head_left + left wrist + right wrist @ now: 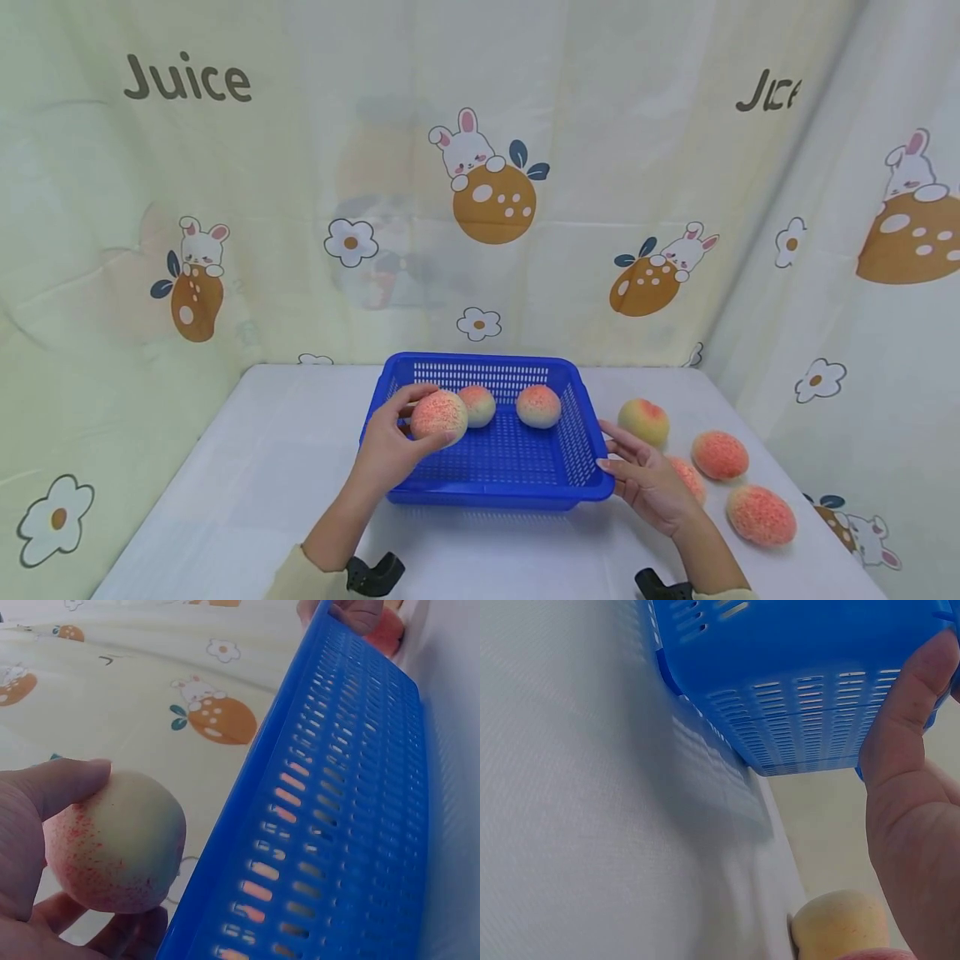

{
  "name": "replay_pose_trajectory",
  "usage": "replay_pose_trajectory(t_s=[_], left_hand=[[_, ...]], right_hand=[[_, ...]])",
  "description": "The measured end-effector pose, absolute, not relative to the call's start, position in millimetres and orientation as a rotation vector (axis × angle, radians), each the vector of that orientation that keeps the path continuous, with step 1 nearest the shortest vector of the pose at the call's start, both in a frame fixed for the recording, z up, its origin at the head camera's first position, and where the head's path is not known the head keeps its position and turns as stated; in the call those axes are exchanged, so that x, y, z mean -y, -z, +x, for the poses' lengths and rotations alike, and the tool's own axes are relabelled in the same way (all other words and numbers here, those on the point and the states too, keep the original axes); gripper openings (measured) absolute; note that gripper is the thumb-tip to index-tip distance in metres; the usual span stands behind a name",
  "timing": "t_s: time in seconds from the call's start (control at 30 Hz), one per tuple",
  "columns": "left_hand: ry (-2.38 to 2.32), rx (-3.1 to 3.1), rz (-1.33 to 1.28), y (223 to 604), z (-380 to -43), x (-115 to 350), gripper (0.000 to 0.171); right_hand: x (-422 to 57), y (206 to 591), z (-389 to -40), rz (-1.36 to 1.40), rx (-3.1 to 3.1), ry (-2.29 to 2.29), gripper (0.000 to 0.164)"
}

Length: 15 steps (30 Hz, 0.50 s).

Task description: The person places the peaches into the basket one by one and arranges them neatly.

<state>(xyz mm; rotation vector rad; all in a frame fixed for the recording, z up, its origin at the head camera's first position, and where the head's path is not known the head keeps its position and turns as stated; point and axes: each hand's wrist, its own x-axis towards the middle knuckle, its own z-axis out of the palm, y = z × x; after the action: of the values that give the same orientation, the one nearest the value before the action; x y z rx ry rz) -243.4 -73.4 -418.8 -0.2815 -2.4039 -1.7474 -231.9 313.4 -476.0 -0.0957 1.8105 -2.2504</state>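
My left hand (390, 446) grips a pink and pale-yellow peach (439, 417), thumb on one side and fingers round the other. It is held over the left part of a blue plastic basket (495, 490); in the left wrist view that peach (124, 844) is beside the basket's rim. Inside the basket lie a peach (477, 406) just behind the held one and another peach (538, 407) farther right. My right hand (651, 487) holds the basket's right rim, its thumb (922, 690) against the blue edge in the right wrist view.
Right of the basket, several more peaches lie on the white table (300, 467): a yellowish peach (643, 422), a pink peach (720, 455), a nearer pink peach (761, 516) and one partly hidden by my right hand. A printed curtain (285, 167) hangs behind.
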Motion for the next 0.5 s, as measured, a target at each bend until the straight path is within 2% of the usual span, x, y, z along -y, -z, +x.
replay_pose_trajectory(t_s=[0.5], left_hand=[[1.828, 2.422, -0.397, 425, -256, 45, 0.055]], right_hand=[[-313, 474, -231, -0.107, -1.787, 2.249, 0.073]])
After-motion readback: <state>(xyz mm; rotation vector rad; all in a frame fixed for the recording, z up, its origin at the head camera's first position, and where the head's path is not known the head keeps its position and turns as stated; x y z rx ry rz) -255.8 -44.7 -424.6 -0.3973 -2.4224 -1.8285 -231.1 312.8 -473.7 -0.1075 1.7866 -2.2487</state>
